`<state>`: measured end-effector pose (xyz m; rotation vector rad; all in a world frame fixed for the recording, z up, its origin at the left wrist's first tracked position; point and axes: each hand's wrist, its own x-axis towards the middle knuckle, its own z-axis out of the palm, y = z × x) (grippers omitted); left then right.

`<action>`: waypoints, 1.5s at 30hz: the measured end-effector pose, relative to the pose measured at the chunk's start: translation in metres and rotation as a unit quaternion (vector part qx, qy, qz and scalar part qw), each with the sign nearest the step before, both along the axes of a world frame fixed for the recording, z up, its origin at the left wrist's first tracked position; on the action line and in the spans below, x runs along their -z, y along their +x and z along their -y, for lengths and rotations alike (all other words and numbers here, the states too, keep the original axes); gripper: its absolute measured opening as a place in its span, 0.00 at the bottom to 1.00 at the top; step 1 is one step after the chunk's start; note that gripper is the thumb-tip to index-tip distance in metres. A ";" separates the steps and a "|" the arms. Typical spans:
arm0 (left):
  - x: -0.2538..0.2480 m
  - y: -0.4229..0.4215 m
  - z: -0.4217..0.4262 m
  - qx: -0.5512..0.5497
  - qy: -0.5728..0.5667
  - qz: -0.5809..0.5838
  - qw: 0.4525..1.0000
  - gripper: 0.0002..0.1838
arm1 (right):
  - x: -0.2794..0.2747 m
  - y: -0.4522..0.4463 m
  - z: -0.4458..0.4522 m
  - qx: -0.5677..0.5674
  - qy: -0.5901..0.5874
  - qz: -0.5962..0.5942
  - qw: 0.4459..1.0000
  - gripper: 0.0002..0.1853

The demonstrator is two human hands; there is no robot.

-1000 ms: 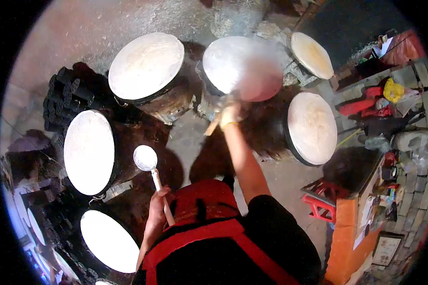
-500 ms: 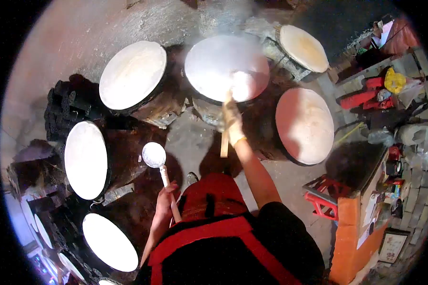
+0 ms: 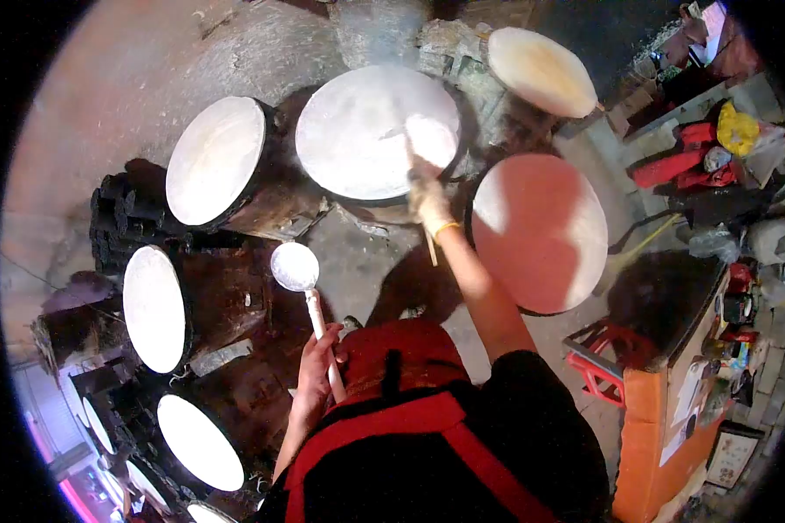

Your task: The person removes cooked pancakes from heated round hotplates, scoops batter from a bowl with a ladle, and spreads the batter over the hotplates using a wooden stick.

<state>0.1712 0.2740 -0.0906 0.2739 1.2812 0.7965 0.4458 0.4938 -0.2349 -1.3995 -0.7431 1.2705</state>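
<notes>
My left hand (image 3: 317, 364) is closed round the pale handle of a ladle (image 3: 295, 267), whose round, white-coated bowl points up and away from my body. My right hand (image 3: 427, 199), in a pale glove with a yellow band at the wrist, grips a wooden-handled tool (image 3: 433, 248) over the near right of a round griddle (image 3: 349, 131). A white layer covers that griddle, with a bright patch by the tool's far end. Steam and blur hide the shape of that end. Just right of my right hand is another round griddle (image 3: 589, 235), partly in shadow.
More white-topped round griddles on dark drums curve round to the left, such as one griddle (image 3: 153, 309). Stacked honeycomb coal briquettes (image 3: 113, 213) stand behind them. On the right are a red stool (image 3: 597, 383), an orange-sided table (image 3: 641, 436) and a yellow bag (image 3: 738, 128).
My right hand and its tool have shifted over the steaming griddle, and the tool's handle has turned. My left hand still grips the ladle. The whole view has swung slightly.
</notes>
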 end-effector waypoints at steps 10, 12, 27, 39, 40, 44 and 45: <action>-0.023 0.012 -0.037 0.074 0.052 -0.048 0.995 0.12 | 0.014 -0.021 0.081 0.109 0.228 -0.159 0.954 0.18; -0.031 0.016 -0.046 0.079 0.052 -0.038 0.995 0.13 | -0.009 -0.018 0.084 0.040 0.139 -0.016 0.989 0.18; -0.023 0.004 -0.064 0.117 0.042 0.026 0.992 0.06 | 0.002 0.044 0.072 0.047 0.061 0.192 0.978 0.16; 0.035 0.056 -0.201 0.118 0.083 0.019 0.989 0.03 | -0.026 0.021 0.180 0.036 0.106 0.063 0.992 0.25; 0.038 0.066 -0.202 0.132 0.082 0.011 0.988 0.03 | -0.013 0.017 0.177 0.029 0.131 0.090 0.987 0.26; 0.065 0.084 -0.213 0.117 0.016 0.164 0.979 0.03 | 0.008 0.013 0.188 -0.075 0.013 -0.071 0.995 0.25; 0.083 0.073 -0.222 0.115 -0.005 0.248 0.962 0.04 | -0.023 0.009 0.191 -0.071 -0.014 -0.135 0.988 0.24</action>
